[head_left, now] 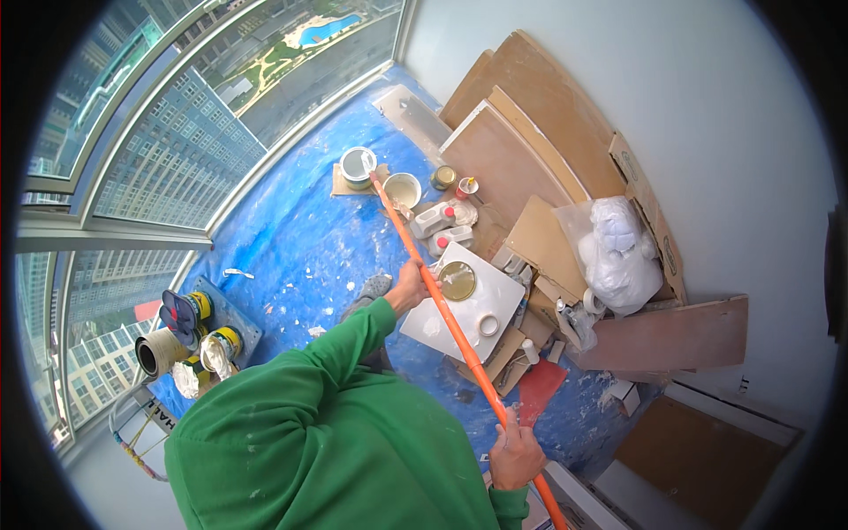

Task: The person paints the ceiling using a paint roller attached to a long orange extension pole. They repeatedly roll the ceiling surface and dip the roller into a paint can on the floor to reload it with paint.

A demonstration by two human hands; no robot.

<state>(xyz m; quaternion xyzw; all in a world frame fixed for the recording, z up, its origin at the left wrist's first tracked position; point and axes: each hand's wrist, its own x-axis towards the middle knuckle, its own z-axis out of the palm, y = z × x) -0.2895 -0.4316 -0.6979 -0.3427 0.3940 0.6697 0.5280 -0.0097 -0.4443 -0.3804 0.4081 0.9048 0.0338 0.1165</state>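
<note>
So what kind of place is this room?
Probably a high-rise room being decorated: tall windows look down on a pool, white-flecked blue sheeting lies underfoot, and a white bucket stands open.

Pale, plain wall [715, 115] along the right, meeting the glazing at a corner near the top. Large windows [265, 88] fill the left side; light-grey frame [115, 234] with a thick crossbar, its edges bowed toward the rim. Outside: high-rise building [181, 141] with rows of small windows; well below, a bright-blue swimming pool [329, 31] beside greenery [278, 53]. Floor under blue sheeting [274, 265], wrinkled, white-spattered. Daylight present at the glass.
</note>
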